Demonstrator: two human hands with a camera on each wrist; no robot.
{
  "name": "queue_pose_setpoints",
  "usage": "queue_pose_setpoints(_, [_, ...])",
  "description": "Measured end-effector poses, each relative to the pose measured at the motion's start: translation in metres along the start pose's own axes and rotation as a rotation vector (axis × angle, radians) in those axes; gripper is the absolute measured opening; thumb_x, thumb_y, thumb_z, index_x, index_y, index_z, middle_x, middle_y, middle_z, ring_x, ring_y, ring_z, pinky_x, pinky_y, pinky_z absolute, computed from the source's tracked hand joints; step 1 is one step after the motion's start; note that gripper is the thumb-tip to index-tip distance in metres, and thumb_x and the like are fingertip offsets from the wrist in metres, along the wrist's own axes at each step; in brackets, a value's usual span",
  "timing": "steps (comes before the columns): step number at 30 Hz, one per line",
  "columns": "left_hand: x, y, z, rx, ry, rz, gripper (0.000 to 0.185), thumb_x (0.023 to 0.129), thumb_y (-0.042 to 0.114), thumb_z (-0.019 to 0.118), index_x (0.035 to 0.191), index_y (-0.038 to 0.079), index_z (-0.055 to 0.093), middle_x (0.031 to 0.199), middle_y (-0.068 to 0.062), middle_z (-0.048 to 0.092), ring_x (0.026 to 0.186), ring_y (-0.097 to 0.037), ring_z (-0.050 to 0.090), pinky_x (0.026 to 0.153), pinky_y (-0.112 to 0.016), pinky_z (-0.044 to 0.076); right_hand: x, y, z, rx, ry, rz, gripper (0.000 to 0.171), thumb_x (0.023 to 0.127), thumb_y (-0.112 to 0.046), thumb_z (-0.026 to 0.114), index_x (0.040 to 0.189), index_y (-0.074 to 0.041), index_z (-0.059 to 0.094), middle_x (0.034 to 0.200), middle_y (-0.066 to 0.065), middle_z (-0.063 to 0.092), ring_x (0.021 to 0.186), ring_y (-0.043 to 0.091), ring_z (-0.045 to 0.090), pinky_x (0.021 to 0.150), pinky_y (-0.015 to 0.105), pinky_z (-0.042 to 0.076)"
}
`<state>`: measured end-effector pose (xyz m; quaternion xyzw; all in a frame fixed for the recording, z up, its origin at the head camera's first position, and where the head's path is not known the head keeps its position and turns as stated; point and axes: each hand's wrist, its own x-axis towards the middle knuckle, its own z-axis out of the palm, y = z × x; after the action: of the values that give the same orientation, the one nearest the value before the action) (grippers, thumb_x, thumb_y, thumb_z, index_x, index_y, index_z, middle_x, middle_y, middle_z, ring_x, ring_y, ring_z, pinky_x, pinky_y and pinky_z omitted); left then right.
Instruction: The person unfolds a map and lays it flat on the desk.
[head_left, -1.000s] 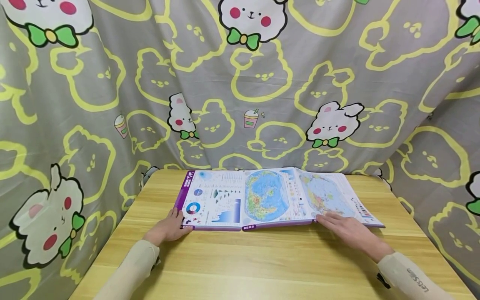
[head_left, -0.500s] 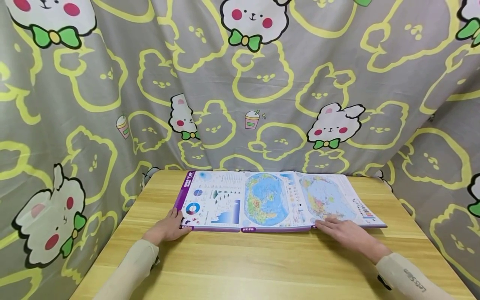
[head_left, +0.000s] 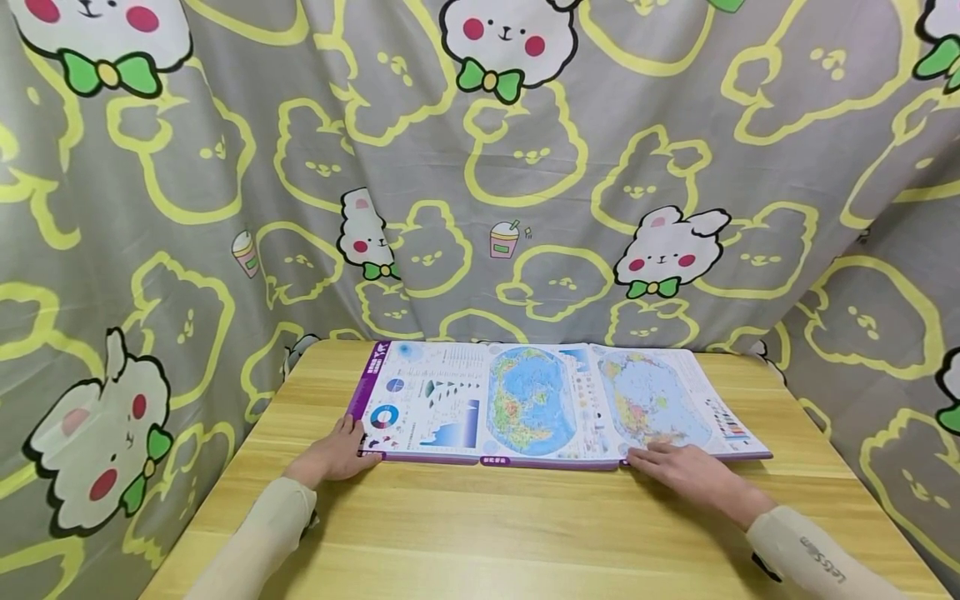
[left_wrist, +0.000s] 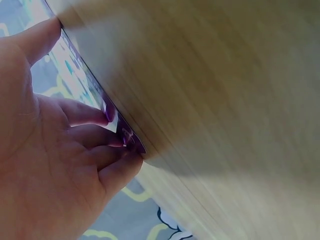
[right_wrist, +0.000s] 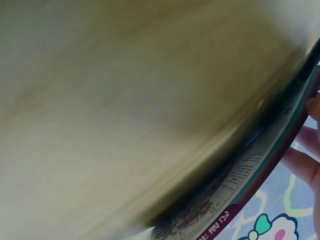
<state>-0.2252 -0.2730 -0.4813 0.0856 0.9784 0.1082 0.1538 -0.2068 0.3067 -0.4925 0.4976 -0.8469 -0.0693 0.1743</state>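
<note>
A fold-out world map (head_left: 528, 400) with purple edging lies spread across the back of the table, with charts on its left panel. My left hand (head_left: 336, 452) touches its near left corner, fingers at the left edge and thumb at the front edge. In the left wrist view the spread fingers (left_wrist: 90, 110) meet the map's rim. My right hand (head_left: 678, 473) rests on the right panel by the front fold, fingers extended. The right wrist view shows this panel (right_wrist: 250, 162) bowed off the tabletop, its printed underside visible; the right hand (right_wrist: 306, 157) is partly cut off.
The wooden table (head_left: 495, 533) extends in front of the map. A grey curtain (head_left: 420, 158) with bunny prints hangs close behind and at both sides.
The middle panel has settled flatter, and its front edge has dropped. My right hand has slid slightly left and towards me; the map has shifted a little left. The left hand stays nearly still.
</note>
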Motion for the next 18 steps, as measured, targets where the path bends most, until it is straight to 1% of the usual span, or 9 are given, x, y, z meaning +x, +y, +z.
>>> queue_pose_setpoints(8, [-0.0005, 0.0001, -0.0019, 0.000, -0.009, -0.008, 0.089, 0.090, 0.051, 0.054, 0.139, -0.018, 0.025, 0.144, -0.042, 0.013, 0.135, -0.053, 0.012, 0.106, -0.060, 0.024, 0.0021, -0.0031, 0.0021, -0.019, -0.035, -0.006, 0.042, 0.078, -0.002, 0.060, 0.119, -0.010, 0.066, 0.117, 0.006, 0.065, 0.098, 0.029, 0.064, 0.059, 0.037, 0.055])
queue_pose_setpoints(15, [0.0000, 0.0002, -0.0023, 0.006, -0.005, -0.004, 0.089, 0.090, 0.052, 0.053, 0.139, -0.017, 0.026, 0.144, -0.042, 0.014, 0.134, -0.053, 0.012, 0.105, -0.060, 0.025, 0.0027, -0.0051, 0.0030, -0.039, -0.090, -0.010, 0.046, 0.077, -0.001, 0.060, 0.121, -0.010, 0.065, 0.120, 0.007, 0.064, 0.100, 0.031, 0.063, 0.058, 0.036, 0.055])
queue_pose_setpoints(18, [0.0003, 0.0005, -0.0026, 0.008, -0.003, 0.000, 0.089, 0.090, 0.051, 0.053, 0.139, -0.017, 0.027, 0.144, -0.042, 0.014, 0.134, -0.053, 0.013, 0.105, -0.060, 0.025, 0.0020, -0.0057, 0.0031, -0.045, -0.099, -0.012, 0.045, 0.077, -0.001, 0.061, 0.121, -0.010, 0.065, 0.121, 0.007, 0.064, 0.101, 0.031, 0.063, 0.058, 0.035, 0.055])
